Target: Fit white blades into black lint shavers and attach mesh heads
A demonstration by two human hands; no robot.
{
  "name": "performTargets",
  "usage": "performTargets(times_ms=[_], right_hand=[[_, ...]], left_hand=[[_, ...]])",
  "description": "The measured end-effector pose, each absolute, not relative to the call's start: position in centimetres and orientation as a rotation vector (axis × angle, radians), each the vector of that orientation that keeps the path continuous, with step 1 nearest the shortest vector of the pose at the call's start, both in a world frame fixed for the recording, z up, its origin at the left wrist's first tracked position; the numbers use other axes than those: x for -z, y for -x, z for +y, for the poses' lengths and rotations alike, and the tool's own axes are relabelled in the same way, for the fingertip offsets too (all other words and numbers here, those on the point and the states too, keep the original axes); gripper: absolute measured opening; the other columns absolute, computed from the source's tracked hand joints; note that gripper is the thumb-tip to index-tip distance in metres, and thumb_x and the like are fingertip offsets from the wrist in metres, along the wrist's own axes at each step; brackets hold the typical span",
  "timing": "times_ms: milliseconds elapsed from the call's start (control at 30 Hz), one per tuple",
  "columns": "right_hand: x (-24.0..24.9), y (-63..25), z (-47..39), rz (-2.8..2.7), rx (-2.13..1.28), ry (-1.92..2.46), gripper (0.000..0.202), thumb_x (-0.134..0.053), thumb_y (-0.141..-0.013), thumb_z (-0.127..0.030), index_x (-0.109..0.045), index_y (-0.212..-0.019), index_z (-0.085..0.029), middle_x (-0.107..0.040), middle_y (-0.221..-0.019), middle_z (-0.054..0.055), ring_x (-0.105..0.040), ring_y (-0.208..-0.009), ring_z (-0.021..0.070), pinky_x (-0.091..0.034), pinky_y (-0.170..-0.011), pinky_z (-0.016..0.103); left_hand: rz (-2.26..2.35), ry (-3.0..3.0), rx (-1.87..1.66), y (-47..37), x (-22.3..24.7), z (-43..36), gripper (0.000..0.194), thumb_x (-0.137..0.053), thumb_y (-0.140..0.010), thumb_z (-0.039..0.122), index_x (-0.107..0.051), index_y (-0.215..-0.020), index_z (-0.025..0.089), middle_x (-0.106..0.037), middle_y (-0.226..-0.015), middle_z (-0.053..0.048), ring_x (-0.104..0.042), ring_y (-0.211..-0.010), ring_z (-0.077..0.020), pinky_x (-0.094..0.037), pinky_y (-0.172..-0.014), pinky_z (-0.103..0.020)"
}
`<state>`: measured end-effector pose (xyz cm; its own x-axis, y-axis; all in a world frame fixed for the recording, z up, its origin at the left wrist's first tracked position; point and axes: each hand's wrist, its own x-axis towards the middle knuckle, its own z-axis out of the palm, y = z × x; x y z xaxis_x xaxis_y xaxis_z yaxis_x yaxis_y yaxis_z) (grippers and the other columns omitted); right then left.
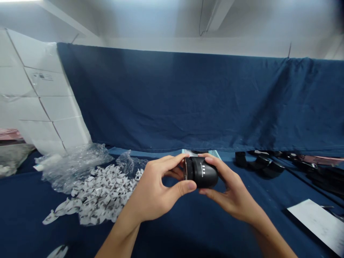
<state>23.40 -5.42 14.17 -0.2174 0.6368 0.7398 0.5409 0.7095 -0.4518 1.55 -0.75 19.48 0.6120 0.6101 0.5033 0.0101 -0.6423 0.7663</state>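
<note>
Both hands hold a black rounded cylinder (205, 173) sideways above the blue cloth. White marks show on its side, and a dark ring with a metallic rim sits at its left end. My left hand (158, 186) is closed on that ringed end, thumb below and fingers behind. Around the domed right end, my right hand (228, 186) grips with the thumb and fingers. The exact kind of the cylinder cannot be made out. Behind it lies a light blue and white packet (215, 154), partly hidden by the hands.
Many small grey-white pieces (102, 197) lie heaped at left beside clear plastic bags (72, 168). White boxes (61, 107) are stacked behind them. Black round parts (271, 169) sit at right, near a white paper sheet (317, 222). A blue curtain (172, 100) hangs behind.
</note>
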Motion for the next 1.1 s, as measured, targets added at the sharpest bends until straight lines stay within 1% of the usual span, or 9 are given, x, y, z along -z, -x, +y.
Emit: performTargets(times_ms=[133,500,600,667,767,833,867,967,1100], right_hand=[[-14.3,-23.4,-5.2,-1.907,0.052,0.824,0.068,-0.063,-0.086,-0.008,-0.036,-0.141,-0.037,-0.04,-0.146,0.005,-0.043,-0.132,0.0257,-0.039,-0.109,0.046],[-14.3,-23.9,-4.7,-1.971,0.398,0.739,0.082,-0.053,-0.08,0.009,-0.035,-0.145,-0.038,-0.037,-0.148,0.004,-0.036,-0.135,0.0335,-0.038,-0.106,0.06],[-14.3,-23.8,-4.9,-1.97,0.43,0.761,0.082,-0.055,-0.079,0.007,-0.035,-0.144,-0.038,-0.038,-0.148,0.004,-0.037,-0.134,0.0336,-0.034,-0.108,0.062],[-14.2,-23.5,-5.0,-1.954,0.337,0.783,0.078,-0.058,-0.081,0.002,-0.036,-0.144,-0.037,-0.039,-0.146,0.005,-0.042,-0.131,0.0313,-0.036,-0.108,0.059],[-14.0,-22.6,-5.2,-1.898,0.088,0.837,0.071,-0.067,-0.082,-0.01,-0.038,-0.142,-0.035,-0.044,-0.143,0.006,-0.046,-0.129,0.0281,-0.042,-0.107,0.049],[-13.7,-22.0,-5.3,-1.83,-0.06,0.894,0.07,-0.071,-0.081,-0.018,-0.038,-0.141,-0.034,-0.047,-0.14,0.005,-0.047,-0.128,0.0276,-0.042,-0.108,0.046],[-13.6,-21.8,-5.3,-1.788,-0.117,0.924,0.071,-0.073,-0.081,-0.021,-0.038,-0.141,-0.035,-0.049,-0.139,0.005,-0.048,-0.127,0.0274,-0.041,-0.108,0.046],[-13.5,-21.6,-5.6,-1.677,-0.253,0.998,0.073,-0.075,-0.08,-0.027,-0.038,-0.141,-0.037,-0.051,-0.137,0.003,-0.055,-0.12,0.0261,-0.043,-0.107,0.044],[-13.9,-22.3,-6.1,-1.613,-0.324,1.006,0.073,-0.075,-0.08,-0.03,-0.037,-0.142,-0.038,-0.05,-0.139,0.003,-0.054,-0.121,0.0257,-0.049,-0.101,0.039]], left_hand=[[0.488,-2.055,-0.93,-2.0,-19.8,-0.8,0.022,-0.058,-0.09,0.033,-0.066,-0.1,0.015,-0.063,-0.085,-0.003,-0.059,-0.075,-0.0151,-0.048,-0.067,-0.024],[0.624,-1.749,-0.787,-2.9,-19.0,0.2,0.051,-0.048,-0.089,0.058,-0.06,-0.071,0.012,-0.059,-0.053,-0.003,-0.06,-0.046,-0.0155,-0.048,-0.045,-0.025],[0.686,-1.711,-0.796,-3.3,-18.7,0.3,0.055,-0.046,-0.088,0.061,-0.06,-0.067,0.013,-0.056,-0.049,-0.002,-0.057,-0.041,-0.014,-0.045,-0.04,-0.023],[0.718,-1.773,-0.898,-3.7,-18.3,0.1,0.054,-0.044,-0.09,0.059,-0.059,-0.064,0.015,-0.056,-0.051,-0.001,-0.056,-0.043,-0.0122,-0.044,-0.041,-0.022],[0.732,-1.891,-1.291,-4.4,-17.9,-0.5,0.045,-0.041,-0.097,0.047,-0.065,-0.074,0.016,-0.066,-0.077,-0.004,-0.064,-0.072,-0.0139,-0.052,-0.067,-0.024],[0.737,-1.928,-1.546,-4.6,-17.7,-1.0,0.035,-0.042,-0.099,0.038,-0.069,-0.092,0.018,-0.067,-0.099,-0.005,-0.063,-0.095,-0.0157,-0.049,-0.087,-0.027],[0.743,-1.937,-1.614,-4.6,-17.6,-1.1,0.031,-0.043,-0.099,0.036,-0.069,-0.101,0.02,-0.066,-0.105,-0.005,-0.061,-0.101,-0.0162,-0.047,-0.091,-0.027],[0.689,-1.979,-1.524,-4.1,-17.8,-1.4,0.03,-0.046,-0.098,0.034,-0.059,-0.123,0.027,-0.064,-0.112,-0.003,-0.062,-0.098,-0.0157,-0.051,-0.085,-0.027],[0.488,-2.092,-1.187,-2.9,-18.7,-1.4,0.051,-0.064,-0.087,0.032,-0.047,-0.135,0.037,-0.051,-0.136,-0.002,-0.061,-0.099,-0.0163,-0.055,-0.078,-0.025]])
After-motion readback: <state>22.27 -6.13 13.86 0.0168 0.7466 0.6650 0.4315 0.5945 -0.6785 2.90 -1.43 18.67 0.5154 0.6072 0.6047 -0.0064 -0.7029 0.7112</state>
